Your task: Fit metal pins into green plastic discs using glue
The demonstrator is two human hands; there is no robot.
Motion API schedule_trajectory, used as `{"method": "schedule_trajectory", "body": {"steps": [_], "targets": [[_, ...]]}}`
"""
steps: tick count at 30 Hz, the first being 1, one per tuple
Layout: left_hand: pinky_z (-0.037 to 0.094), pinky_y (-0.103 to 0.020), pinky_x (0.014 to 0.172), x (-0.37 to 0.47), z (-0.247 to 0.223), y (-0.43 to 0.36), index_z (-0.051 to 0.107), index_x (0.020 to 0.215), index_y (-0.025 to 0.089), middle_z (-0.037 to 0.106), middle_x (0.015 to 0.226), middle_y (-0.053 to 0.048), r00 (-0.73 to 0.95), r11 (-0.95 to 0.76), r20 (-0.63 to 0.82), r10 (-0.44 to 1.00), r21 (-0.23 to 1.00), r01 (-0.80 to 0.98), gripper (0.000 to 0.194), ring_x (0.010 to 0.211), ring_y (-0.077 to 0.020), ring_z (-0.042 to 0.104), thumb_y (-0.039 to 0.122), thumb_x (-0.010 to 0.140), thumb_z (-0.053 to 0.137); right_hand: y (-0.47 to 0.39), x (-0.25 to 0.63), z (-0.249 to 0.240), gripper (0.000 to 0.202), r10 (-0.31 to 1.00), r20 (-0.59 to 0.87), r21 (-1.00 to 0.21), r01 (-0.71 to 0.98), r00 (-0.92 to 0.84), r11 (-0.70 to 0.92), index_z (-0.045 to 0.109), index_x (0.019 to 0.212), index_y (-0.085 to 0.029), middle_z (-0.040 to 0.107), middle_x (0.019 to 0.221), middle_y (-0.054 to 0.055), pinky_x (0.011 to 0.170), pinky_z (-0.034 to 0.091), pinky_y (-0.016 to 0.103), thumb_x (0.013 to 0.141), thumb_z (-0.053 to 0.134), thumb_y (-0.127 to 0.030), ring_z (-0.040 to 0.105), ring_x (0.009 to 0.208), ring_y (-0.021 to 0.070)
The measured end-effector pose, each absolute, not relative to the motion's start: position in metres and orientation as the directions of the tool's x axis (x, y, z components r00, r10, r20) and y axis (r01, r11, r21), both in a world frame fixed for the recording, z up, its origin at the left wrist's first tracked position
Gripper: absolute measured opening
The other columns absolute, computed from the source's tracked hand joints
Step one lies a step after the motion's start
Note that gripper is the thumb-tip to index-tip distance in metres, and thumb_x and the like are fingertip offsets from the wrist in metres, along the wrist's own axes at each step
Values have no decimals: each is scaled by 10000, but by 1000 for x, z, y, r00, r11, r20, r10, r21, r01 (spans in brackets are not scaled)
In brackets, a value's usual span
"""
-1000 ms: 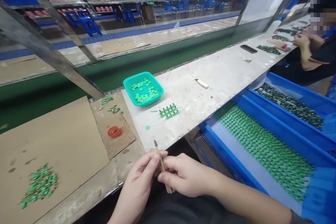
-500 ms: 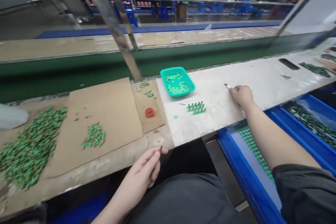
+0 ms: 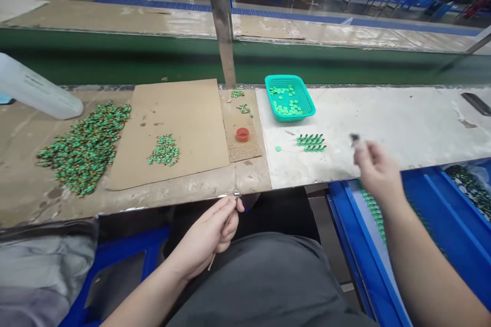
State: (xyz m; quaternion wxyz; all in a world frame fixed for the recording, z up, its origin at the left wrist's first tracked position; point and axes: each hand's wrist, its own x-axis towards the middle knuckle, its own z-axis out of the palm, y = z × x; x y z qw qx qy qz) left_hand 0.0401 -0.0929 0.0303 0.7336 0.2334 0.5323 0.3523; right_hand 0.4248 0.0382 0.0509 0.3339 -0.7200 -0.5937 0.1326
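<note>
My left hand [image 3: 217, 230] is closed in a pinch at the table's front edge. It holds a thin stick-like tool [image 3: 210, 262], whose tail pokes out below the palm and whose small tip shows at the fingertips. Over the white surface at the right, my right hand [image 3: 378, 166] is closed on a small dark-tipped object [image 3: 354, 138], too blurred to name. To its left, small dark-topped pieces on green discs [image 3: 311, 142] stand in rows. Beside them lies a loose green disc [image 3: 278, 148]. Behind is a turquoise basket [image 3: 293, 118] with green discs inside.
A large heap of green-and-brown pieces [image 3: 90, 145] lies at the left, with a smaller pile [image 3: 164, 150] on cardboard [image 3: 195, 127]. A red cap [image 3: 242, 134] sits near the middle. A white bottle [image 3: 42, 89] leans in at left. Blue trays [image 3: 345, 225] are below right.
The view has swung rightward in the frame and tilted down. My right hand has lifted off the white surface and come nearer to me. The left hand keeps its pinch.
</note>
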Motion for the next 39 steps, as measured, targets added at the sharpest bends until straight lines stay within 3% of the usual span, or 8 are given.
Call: {"method": "schedule_trajectory", "body": {"steps": [3,6,9,13,27,31,35,39], "targets": [[112,-173,472,38,31,-101,584,926,230,382,631,99,222,660,-623,750,690,-297,566,550,-60,151,742,890,823,-24,355,38,237,950,181,-696,649,-256,308,718,979,-276,754,769,38,630,504,340,1103,631,-459,680,662,216],[136,-178,462,38,38,-111,561,886,231,387,625,92,262,671,-619,741,668,-321,529,529,-56,158,706,931,789,-56,293,35,149,797,331,-670,469,-505,576,729,1031,-268,777,812,42,673,529,342,1122,629,-330,703,690,209],[132,-175,449,35,45,-120,559,868,233,384,609,91,272,685,-629,728,652,-325,539,517,-55,158,719,938,782,-62,258,34,218,758,409,-660,409,-509,630,710,1000,-253,773,819,41,718,532,336,1164,613,-359,706,724,205],[117,-167,434,27,43,-131,587,869,235,366,589,94,258,728,-683,684,613,-306,580,521,-57,145,766,877,820,-64,243,22,323,744,309,-702,386,-592,599,653,917,-247,753,818,28,724,502,327,1194,566,-389,683,728,187],[126,-157,420,23,21,-155,628,848,218,357,593,83,321,810,-745,584,510,-290,556,529,-58,155,733,882,835,-92,238,-7,337,845,218,-763,454,-489,460,538,845,-267,651,727,-12,682,442,317,1173,577,-334,619,656,168],[136,-154,414,22,21,-156,642,851,213,352,587,86,326,820,-755,569,491,-294,560,526,-55,158,731,864,855,-96,239,-11,287,801,245,-784,375,-546,495,582,891,-259,707,795,-6,719,469,300,1169,598,-326,640,698,159],[139,-139,409,22,20,-152,647,843,207,365,588,92,291,819,-770,568,491,-298,591,518,-41,153,737,803,905,-97,238,-14,326,854,242,-760,457,-461,462,549,845,-251,629,723,-29,679,432,293,1164,594,-300,593,654,144],[133,-129,410,23,20,-150,664,868,206,407,596,85,289,806,-756,588,516,-290,588,513,-32,153,739,809,903,-98,238,-13,321,821,249,-767,413,-514,491,551,849,-248,647,742,-27,700,446,284,1160,604,-311,613,674,141]]}}
